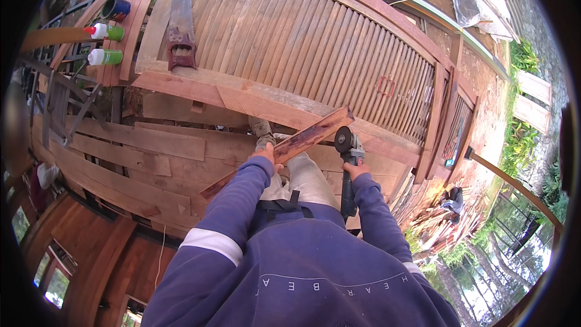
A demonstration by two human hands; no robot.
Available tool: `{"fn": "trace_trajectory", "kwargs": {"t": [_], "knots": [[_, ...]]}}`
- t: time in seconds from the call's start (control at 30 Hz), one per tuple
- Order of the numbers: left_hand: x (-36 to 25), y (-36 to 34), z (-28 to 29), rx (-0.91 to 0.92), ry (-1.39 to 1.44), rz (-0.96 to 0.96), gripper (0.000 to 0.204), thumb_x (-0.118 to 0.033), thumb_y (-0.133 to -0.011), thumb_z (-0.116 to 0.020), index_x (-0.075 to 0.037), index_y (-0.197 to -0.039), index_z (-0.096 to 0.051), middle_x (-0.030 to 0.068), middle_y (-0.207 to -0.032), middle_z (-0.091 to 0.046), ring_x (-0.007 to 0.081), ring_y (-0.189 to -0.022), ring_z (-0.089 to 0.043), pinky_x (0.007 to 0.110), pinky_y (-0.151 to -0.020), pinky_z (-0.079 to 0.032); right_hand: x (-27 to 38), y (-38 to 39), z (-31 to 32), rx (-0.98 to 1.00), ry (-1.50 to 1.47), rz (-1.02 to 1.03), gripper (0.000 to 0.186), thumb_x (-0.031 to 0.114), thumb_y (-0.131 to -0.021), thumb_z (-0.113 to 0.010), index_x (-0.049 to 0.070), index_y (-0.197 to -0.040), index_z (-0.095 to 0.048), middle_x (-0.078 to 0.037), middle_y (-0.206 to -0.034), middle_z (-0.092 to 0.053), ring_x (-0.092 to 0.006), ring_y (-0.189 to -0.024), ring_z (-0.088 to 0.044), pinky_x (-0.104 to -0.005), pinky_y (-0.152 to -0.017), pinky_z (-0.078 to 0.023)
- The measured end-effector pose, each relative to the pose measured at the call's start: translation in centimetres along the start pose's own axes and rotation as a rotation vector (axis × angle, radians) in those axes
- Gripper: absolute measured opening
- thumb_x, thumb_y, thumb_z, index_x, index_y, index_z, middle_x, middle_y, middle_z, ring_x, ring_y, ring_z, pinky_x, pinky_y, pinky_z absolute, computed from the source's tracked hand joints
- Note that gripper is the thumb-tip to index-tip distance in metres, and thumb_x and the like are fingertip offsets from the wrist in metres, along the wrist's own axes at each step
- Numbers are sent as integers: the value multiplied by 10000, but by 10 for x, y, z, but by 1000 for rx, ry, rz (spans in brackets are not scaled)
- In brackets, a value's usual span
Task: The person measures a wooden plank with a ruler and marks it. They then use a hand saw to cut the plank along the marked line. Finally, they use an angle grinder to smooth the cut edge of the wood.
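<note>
My left hand (264,154) is closed around a long reddish wooden board (315,132) with dark streaks, held at a slant across my legs. Its far right end overlaps the near edge of a slatted louvre shutter (272,30). In my right hand (357,170) is an angle grinder (350,150), gripped by its dark body with the round disc up, just right of the board's end. Disc and board look close, but I cannot tell whether they touch. A handsaw (181,21) with a dark red handle lies on the shutter's left part.
Two white-and-green bottles (108,57) and a dark blue can (115,9) stand on planks at the left. Beside them is a metal frame (60,106). Rough boards (163,139) cover the floor under me. Scrap wood (439,224) is piled at the right.
</note>
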State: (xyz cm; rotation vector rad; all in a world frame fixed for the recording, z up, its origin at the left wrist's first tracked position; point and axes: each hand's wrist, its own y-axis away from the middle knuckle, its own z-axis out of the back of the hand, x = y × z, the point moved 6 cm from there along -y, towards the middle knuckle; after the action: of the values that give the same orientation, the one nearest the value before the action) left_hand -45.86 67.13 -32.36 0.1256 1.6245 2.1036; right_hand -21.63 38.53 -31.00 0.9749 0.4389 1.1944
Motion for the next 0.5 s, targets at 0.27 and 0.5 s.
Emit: {"fn": "trace_trajectory", "kwargs": {"t": [0.27,0.5], "knots": [[1,-2,-4,1,7,11,933,-464,-792,-744,-90,-1481,-238,243,-1361,-475,396,-1237,-510,458,-1029,-412,3,0,0,-6,-1,19,471,343,-620,-774,-85,-788,-672,-164,-727,-671,-279,-672,-655,-388,-665,-510],[-2,3,-1,11,3,10,939,-462,-794,-742,-90,-1487,-228,244,-1371,-467,399,-1240,-507,458,-1032,-409,3,-3,0,5,8,33,458,343,-629,-768,-75,-792,-676,-162,-714,-670,-272,-655,-659,-383,-649,-511]]}}
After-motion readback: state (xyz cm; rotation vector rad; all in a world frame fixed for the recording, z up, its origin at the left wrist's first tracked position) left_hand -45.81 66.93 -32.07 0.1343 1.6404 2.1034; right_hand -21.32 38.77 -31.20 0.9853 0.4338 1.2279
